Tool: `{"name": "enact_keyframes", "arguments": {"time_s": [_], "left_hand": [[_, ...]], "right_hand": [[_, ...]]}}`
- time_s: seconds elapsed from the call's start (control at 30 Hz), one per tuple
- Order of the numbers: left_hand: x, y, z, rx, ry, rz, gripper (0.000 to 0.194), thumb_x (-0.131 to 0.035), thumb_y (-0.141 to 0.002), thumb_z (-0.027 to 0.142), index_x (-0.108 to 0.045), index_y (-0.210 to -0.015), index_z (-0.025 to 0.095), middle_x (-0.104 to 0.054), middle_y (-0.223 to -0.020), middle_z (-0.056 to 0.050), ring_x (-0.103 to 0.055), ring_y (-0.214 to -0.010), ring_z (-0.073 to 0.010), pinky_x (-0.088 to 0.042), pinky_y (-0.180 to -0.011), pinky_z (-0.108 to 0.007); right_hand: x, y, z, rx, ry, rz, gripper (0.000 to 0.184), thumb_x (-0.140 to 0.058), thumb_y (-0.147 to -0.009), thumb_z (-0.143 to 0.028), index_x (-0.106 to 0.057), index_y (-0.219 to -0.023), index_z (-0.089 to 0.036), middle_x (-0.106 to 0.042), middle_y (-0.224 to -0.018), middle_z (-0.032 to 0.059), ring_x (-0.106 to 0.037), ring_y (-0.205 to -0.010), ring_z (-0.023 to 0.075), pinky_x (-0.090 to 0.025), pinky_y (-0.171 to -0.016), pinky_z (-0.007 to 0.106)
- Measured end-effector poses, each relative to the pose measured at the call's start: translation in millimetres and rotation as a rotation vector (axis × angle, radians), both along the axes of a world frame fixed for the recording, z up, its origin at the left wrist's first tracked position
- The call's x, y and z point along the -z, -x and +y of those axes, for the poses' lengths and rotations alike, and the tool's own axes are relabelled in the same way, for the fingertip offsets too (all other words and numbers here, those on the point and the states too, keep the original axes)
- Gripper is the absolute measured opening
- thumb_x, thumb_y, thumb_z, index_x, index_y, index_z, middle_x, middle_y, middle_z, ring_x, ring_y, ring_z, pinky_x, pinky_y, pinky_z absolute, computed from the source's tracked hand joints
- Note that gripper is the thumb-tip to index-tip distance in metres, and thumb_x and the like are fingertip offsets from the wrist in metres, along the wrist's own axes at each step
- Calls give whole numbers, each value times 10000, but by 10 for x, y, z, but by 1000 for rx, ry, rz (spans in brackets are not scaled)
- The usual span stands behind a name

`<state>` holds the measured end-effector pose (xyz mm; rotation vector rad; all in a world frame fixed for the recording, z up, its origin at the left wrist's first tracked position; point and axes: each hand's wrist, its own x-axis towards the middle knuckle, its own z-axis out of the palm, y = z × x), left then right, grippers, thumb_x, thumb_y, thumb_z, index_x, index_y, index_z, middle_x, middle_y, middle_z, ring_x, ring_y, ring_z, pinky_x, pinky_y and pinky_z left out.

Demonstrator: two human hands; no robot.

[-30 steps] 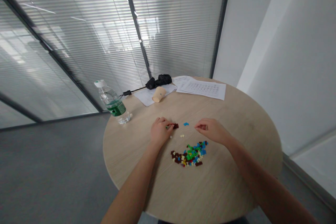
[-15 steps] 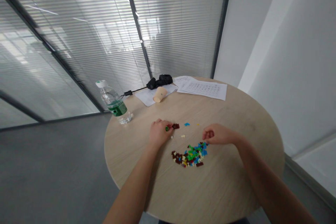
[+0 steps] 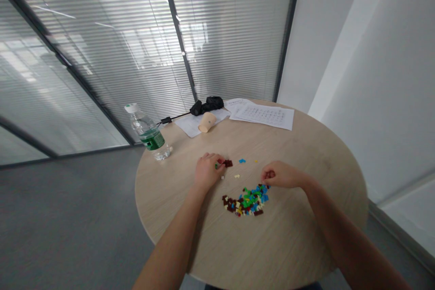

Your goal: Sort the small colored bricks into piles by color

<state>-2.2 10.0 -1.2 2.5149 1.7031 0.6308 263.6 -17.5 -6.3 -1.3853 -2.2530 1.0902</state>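
Note:
My left hand (image 3: 207,172) rests on the table at the left of the small toy bricks. Its thumb and fingers close round a green brick (image 3: 216,166), mostly hidden by them, and the fingertips reach dark brown bricks (image 3: 228,163). My right hand (image 3: 277,174) is curled with its fingertips together, just above the right end of a mixed brick pile (image 3: 250,198); whatever it may hold is hidden. Between the hands lie a blue brick (image 3: 242,161), a cream brick (image 3: 237,176) and a tiny yellow piece (image 3: 256,161). A small white piece (image 3: 223,177) sits below my left fingers.
A water bottle (image 3: 152,138) stands at the round table's (image 3: 306,145) left edge. Farther back are a paper cup (image 3: 206,122) on its side, a black bundle (image 3: 212,104) with a cable, and printed sheets (image 3: 265,114). Blinds and a white wall rise behind.
My left fingers have shifted slightly and now cover more of the green brick. My right hand has barely moved, its fingers still curled. The bricks on the table lie as before.

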Motion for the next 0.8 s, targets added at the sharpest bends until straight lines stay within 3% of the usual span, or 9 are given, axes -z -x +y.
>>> {"name": "enact_keyframes", "arguments": {"time_s": [0.17, 0.43, 0.7, 0.8], "left_hand": [[16, 15, 0, -8, -41, -2, 104, -603, -786, 217, -680, -854, 202, -685, -910, -48, -549, -897, -217, -410, -771, -318], [-4, -9, -2, -26, 37, 13, 122, -592, -789, 201, -694, -853, 218, -692, -825, -44, -584, -878, -217, -421, -763, -322], [-28, 0, -16, -21, 8, 0, 107, -585, -795, 205, -687, -825, 213, -693, -840, -43, -582, -888, -218, -423, -772, -317], [-29, 8, -23, 8, -12, -38, 114, -569, -801, 202, -683, -813, 201, -692, -849, -48, -574, -890, -215, -426, -785, -315]], "right_hand": [[7, -15, 12, -19, 34, 1, 169, -604, -642, -184, -725, -758, -172, -656, -609, 6, -554, -555, 126, -391, -503, 209], [42, -15, 24, -13, 24, -12, 120, -623, -659, -222, -718, -712, -171, -665, -612, 14, -560, -556, 132, -386, -506, 218], [29, -35, 17, -38, 18, 19, 136, -588, -721, -248, -681, -701, -151, -661, -641, 27, -560, -579, 138, -393, -531, 227], [12, -44, 29, -8, -60, 41, 166, -574, -771, -281, -660, -718, -149, -652, -667, 30, -564, -610, 147, -398, -563, 240]]}}
